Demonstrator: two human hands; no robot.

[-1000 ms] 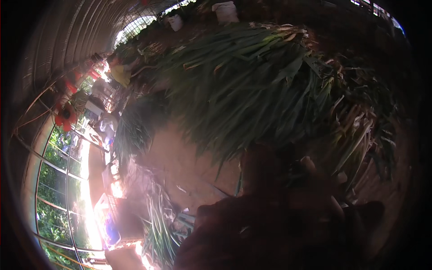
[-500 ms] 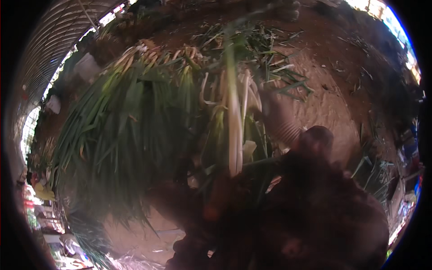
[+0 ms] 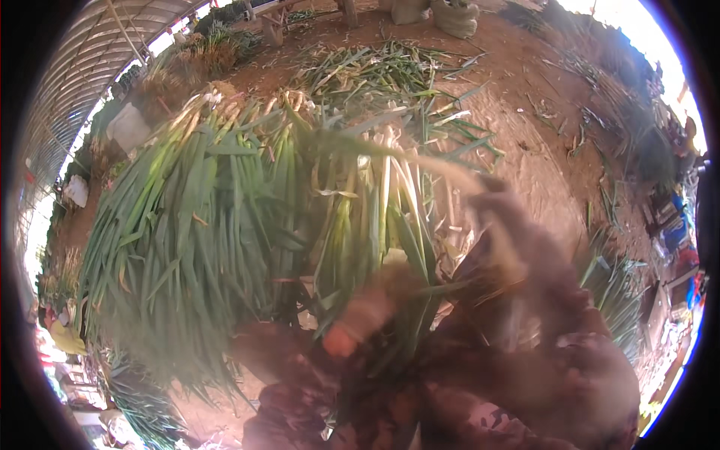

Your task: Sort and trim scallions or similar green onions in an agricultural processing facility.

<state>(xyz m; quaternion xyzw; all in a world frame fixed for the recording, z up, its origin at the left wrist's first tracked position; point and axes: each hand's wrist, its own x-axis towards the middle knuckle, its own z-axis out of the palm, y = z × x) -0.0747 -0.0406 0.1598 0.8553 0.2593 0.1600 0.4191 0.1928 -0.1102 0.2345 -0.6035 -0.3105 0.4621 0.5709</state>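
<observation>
A thick row of leeks (image 3: 187,202) lies on my left, pale root ends away from me and green leaves hanging toward me. A smaller bundle of leeks (image 3: 382,202) with white stems lies in front of me. My right hand (image 3: 499,199), blurred, is closed round the pale end of a single leek (image 3: 431,165), whose green part points left over the smaller bundle. My left hand (image 3: 364,315) is low over the near leaves of that bundle; motion smears its fingers. Beside my right forearm is a blurred tan tuft (image 3: 506,270) I cannot make out.
Loose leeks and trimmings (image 3: 375,67) are heaped on the brown ground beyond the bundles. Farther back stand pale sacks (image 3: 454,19) and a wooden bench (image 3: 274,26). More green leaves (image 3: 615,292) lie at the right. A white sack (image 3: 129,127) is at the far left.
The single leek stood nearly upright in the middle; now it slants across to my right hand. My right hand has moved away from me and slightly left. The view has brightened.
</observation>
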